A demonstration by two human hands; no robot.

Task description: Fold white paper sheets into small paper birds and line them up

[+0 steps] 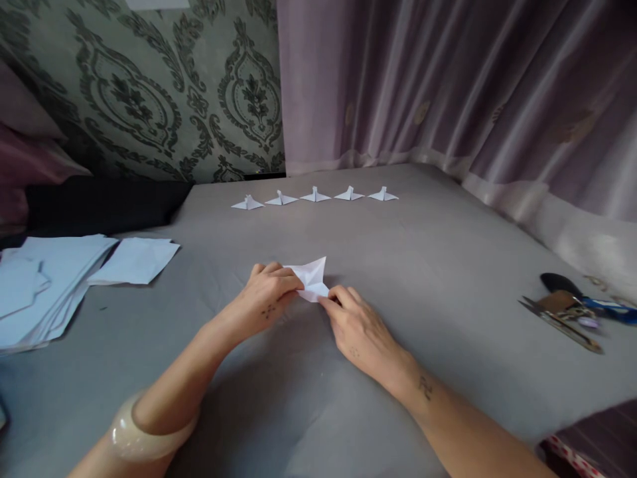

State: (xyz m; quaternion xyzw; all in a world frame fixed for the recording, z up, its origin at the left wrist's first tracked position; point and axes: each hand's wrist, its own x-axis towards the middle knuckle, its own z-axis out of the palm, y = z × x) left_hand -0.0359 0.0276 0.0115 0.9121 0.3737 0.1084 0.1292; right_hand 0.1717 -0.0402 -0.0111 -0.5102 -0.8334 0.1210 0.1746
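Observation:
Between my hands is a partly folded sheet of white paper [311, 273], with one pointed corner standing up toward the far side. My left hand [271, 290] pinches its left part, fingers curled over the paper. The thumb and fingers of my right hand [352, 318] are closed on its lower right corner. Both hands are just above or on the grey cloth, at the middle of the view. Farther back, several small folded paper figures [315, 194] with spread wings stand in a row.
On the left lie a stack of white paper sheets [70, 265] and a smaller pile of paper [139, 260]. Scissors [562, 325], a brown item [557, 302] and a blue-handled tool [610, 307] lie at the right. A purple curtain [398, 79] hangs behind the grey-covered surface [438, 265].

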